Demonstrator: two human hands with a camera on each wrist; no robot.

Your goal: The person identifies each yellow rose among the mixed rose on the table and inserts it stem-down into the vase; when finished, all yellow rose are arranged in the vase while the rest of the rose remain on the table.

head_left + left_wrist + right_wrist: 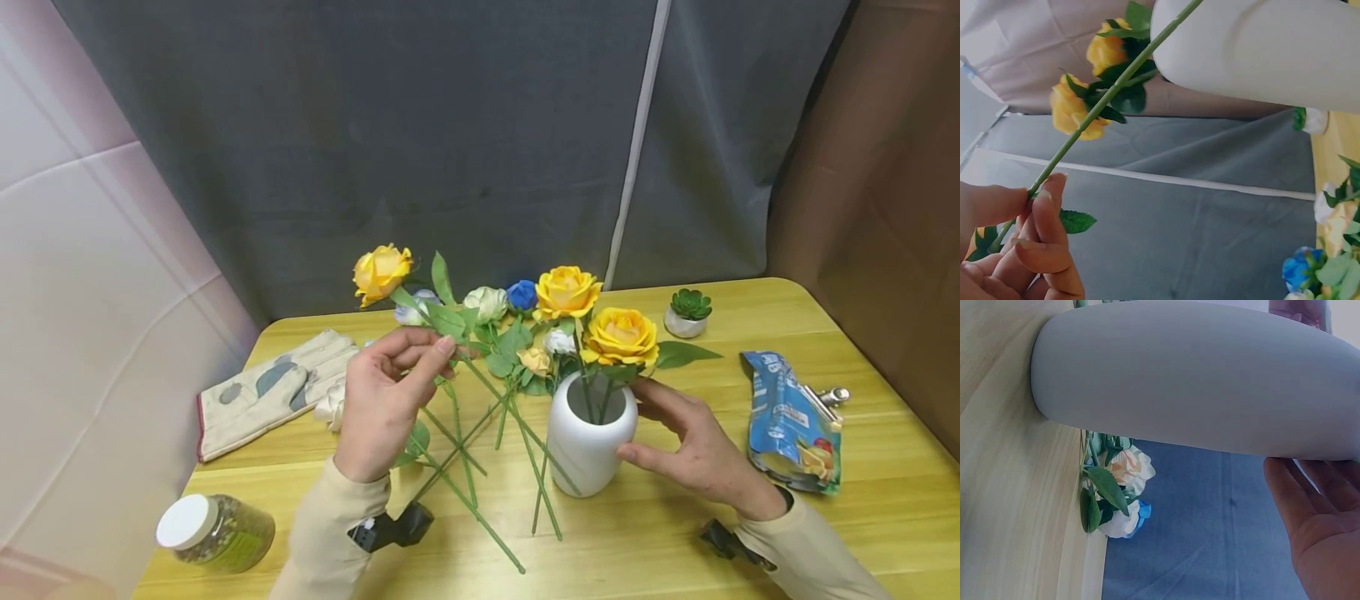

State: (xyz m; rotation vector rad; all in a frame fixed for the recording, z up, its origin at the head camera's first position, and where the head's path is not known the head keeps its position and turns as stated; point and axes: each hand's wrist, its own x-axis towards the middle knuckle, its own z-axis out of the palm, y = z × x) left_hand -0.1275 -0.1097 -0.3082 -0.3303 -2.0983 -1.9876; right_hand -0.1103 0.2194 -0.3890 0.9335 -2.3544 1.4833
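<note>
My left hand (386, 396) pinches the green stem of a yellow rose (382, 273) between thumb and fingers. Its bloom points up and left; the stem slants down to the right, overlapping the white vase (588, 457) in the head view. The vase stands upright and holds two other roses, a yellow rose (567, 292) at the back and a yellow rose (622, 337) in front. Against the vase's right side, near the rim, rest the straight fingers of my right hand (1329, 519), the thumb apart from them. Some of those fingertips are hidden behind the vase in the head view.
Loose flowers lie behind and left of the vase, among them a blue flower (522, 295) and a pale green flower (486, 303). Gloves (273, 392) and a lidded jar (225, 533) are at left. A blue snack bag (787, 417) and small potted succulent (688, 313) are at right.
</note>
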